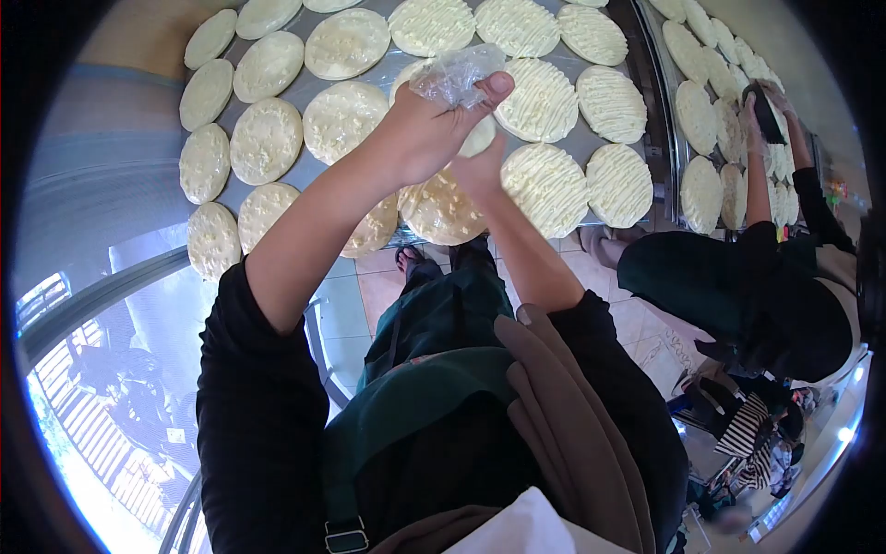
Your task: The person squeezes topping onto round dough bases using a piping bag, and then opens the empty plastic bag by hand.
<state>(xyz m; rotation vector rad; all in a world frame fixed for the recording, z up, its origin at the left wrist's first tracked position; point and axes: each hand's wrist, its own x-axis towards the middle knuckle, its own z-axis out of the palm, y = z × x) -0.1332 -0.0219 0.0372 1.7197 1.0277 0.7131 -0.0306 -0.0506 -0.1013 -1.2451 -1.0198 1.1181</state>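
My left hand [434, 125] is closed around the gathered top of a clear plastic piping bag [459, 74], its thumb lying along the crumpled plastic. Just below, the slightly blurred right hand [479, 168] wraps the lower part of the bag, where something pale shows through; its fingers are partly hidden. Both hands hover over a metal tray [318, 171] of round flat breads. Zigzag cream lines cover the breads on the right, such as this striped bread [544, 189]. Those on the left, like this lumpy bread [267, 141], carry pale scattered bits. The bag's tip is hidden.
A second tray of breads [699, 194] stands to the right, past a dark metal edge [657, 111]. There a co-worker [738, 295] bends over, holding a dark object [767, 115]. A glossy panel [129, 175] borders the left side. Tiled floor [346, 305] lies below.
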